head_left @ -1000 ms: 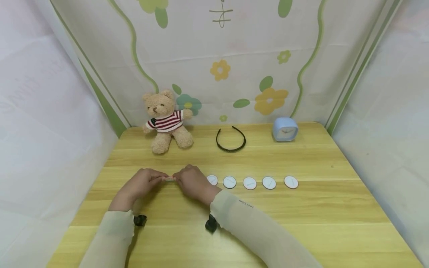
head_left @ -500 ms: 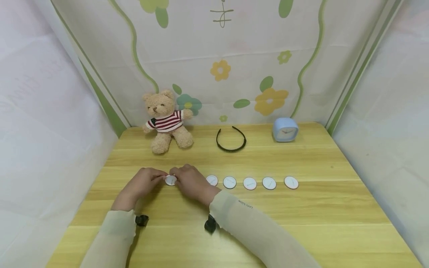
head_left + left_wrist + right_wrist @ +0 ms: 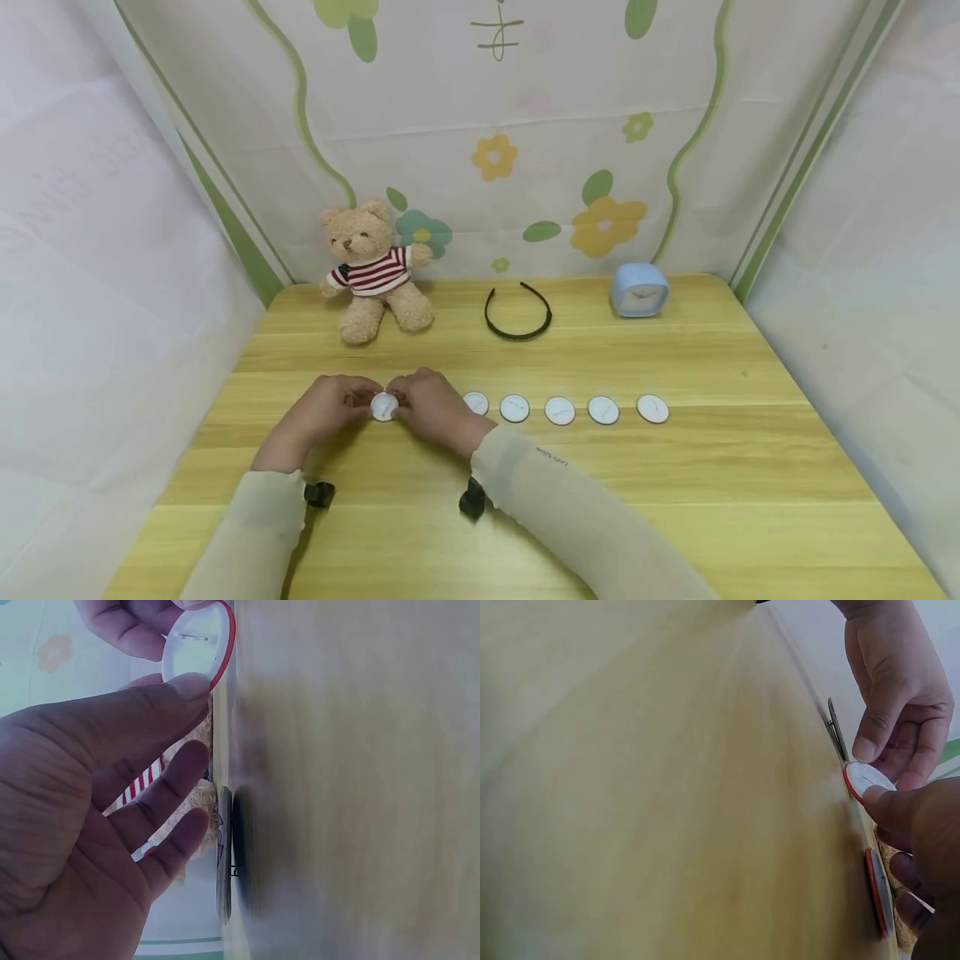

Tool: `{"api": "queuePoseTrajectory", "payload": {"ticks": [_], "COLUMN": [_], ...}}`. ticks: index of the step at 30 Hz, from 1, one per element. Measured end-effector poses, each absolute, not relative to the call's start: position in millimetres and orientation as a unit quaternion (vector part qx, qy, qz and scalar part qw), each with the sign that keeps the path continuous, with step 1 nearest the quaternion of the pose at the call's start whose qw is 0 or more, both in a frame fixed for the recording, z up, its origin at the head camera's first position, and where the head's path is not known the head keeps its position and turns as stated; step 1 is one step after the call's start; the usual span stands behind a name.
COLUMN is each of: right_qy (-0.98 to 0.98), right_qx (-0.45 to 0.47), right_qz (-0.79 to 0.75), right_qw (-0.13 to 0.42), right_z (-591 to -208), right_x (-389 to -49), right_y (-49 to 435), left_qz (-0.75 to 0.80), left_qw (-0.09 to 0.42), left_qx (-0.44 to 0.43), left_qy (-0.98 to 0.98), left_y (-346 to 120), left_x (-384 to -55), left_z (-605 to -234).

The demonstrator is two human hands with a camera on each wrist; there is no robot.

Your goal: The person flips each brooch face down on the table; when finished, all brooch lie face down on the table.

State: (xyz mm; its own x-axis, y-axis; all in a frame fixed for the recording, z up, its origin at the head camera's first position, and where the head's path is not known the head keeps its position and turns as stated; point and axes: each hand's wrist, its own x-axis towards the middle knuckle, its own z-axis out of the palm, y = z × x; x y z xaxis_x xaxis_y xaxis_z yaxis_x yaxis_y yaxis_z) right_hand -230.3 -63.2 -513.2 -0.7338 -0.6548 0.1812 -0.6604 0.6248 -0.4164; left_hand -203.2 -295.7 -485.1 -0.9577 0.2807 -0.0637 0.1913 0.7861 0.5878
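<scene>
A round pin-back button badge (image 3: 384, 407) is held between both hands, its white back and pin showing in the head view and a red rim in the left wrist view (image 3: 199, 646). My left hand (image 3: 318, 410) pinches its left edge, thumb on the white back, other fingers loosely bent. From the other side my right hand (image 3: 435, 407) pinches it between thumb and fingers. Under the left hand another badge (image 3: 224, 855) lies on the table, hidden in the head view. Beside the right hand lies one more badge (image 3: 879, 892), red-rimmed.
Several badges, back side up, form a row to the right, among them a badge (image 3: 559, 410) near the middle. Behind are a teddy bear (image 3: 367, 271), a black headband (image 3: 517, 335) and a blue clock (image 3: 639, 290). Floral cloth (image 3: 420, 100) backs the wooden table (image 3: 600, 517).
The held badge has turned from edge-on to showing its white back to the head view. Both hands stay nearly in place, their fingers shifting on its rim.
</scene>
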Motion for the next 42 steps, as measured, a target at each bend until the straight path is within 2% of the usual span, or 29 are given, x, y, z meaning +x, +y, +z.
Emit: {"api": "queuePoseTrajectory", "payload": {"ticks": [15, 30, 42], "right_qy": [-0.906, -0.912, -0.914], "right_qx": [0.384, 0.389, 0.384], "right_qz": [0.178, 0.133, 0.132], "right_qw": [0.011, -0.001, -0.008], "right_z": [-514, -511, -513], "right_x": [-233, -230, -230], "right_y": [-64, -64, -63], "left_qz": [0.277, 0.246, 0.255], "left_qw": [0.077, 0.072, 0.066], "left_qx": [0.167, 0.15, 0.134], "left_qy": [0.943, 0.955, 0.955], "left_y": [-299, -296, -333], "left_x": [-207, -205, -191], "left_z": [-490, -486, -478]}}
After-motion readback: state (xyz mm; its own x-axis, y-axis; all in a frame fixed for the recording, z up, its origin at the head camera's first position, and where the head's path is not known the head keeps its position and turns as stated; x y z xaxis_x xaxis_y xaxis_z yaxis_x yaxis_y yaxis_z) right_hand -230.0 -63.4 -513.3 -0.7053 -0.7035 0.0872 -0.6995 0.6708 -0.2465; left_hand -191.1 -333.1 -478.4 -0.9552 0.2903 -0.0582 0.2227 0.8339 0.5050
